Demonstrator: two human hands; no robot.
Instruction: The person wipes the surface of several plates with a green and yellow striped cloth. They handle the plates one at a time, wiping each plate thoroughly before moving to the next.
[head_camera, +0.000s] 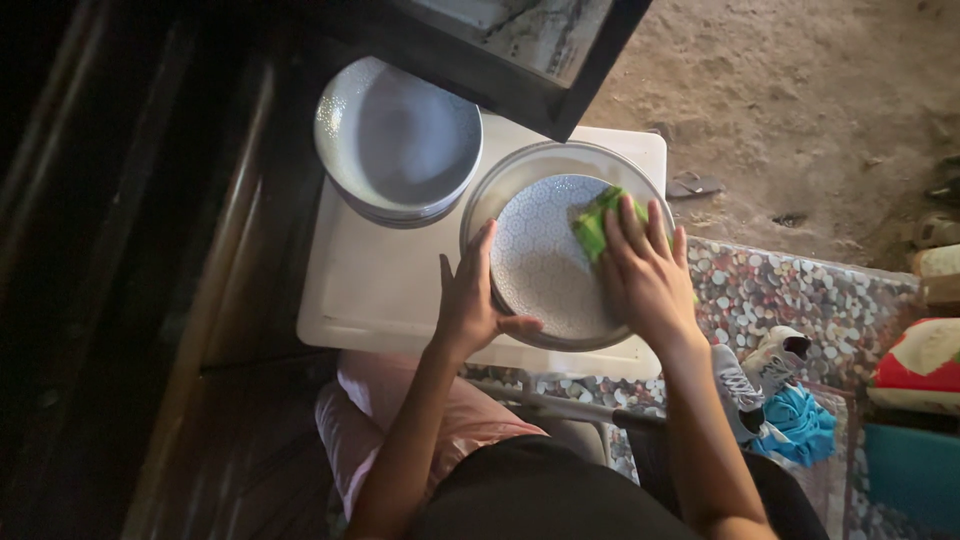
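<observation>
Home, makeshift dishwashing spot at floor level. White plastic table (380, 290) carrying stack of plates (400, 140) at far-left corner, metal basin (480, 205) w/ patterned plate (545, 260) at right edge. Bare dirt floor (800, 90) beyond. Pebble-print mat (790, 290), sneakers (760, 375), blue cloth (800, 420) by table's near-right corner. Dim light, household clutter.

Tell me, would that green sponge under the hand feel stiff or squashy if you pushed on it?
Probably squashy: the green sponge looks creased under the right hand pressing it onto the patterned plate. It likely weighs little, being small and half hidden by the fingers. If wet, which cannot be told, it might slide easily on the smooth plate.
</observation>
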